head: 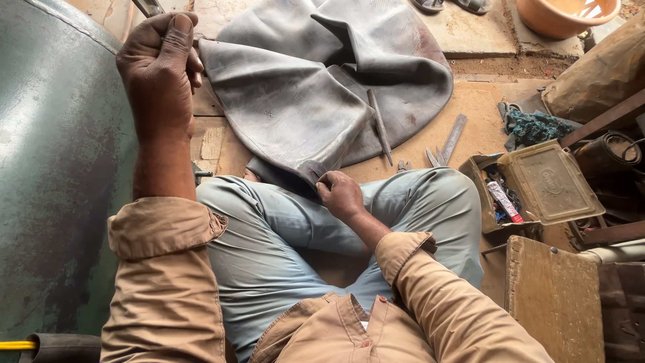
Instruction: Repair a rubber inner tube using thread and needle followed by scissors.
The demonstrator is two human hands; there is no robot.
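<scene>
A large grey rubber inner tube (316, 87) lies crumpled on the floor in front of my crossed legs. My left hand (160, 67) is raised at the upper left, fingers closed on the tube's edge, with a thin metal tool (148, 7) sticking up past it. My right hand (339, 195) rests on my knee and pinches a fold of the tube's near edge. A slim metal rod (379, 126) lies on top of the rubber.
A big green metal drum (54, 168) fills the left side. An open dusty toolbox (531, 188) holding a small tube sits to the right, near a metal ruler (451, 140), pliers (434, 157), a rag (534, 126), an orange basin (564, 15) and a wooden board (554, 296).
</scene>
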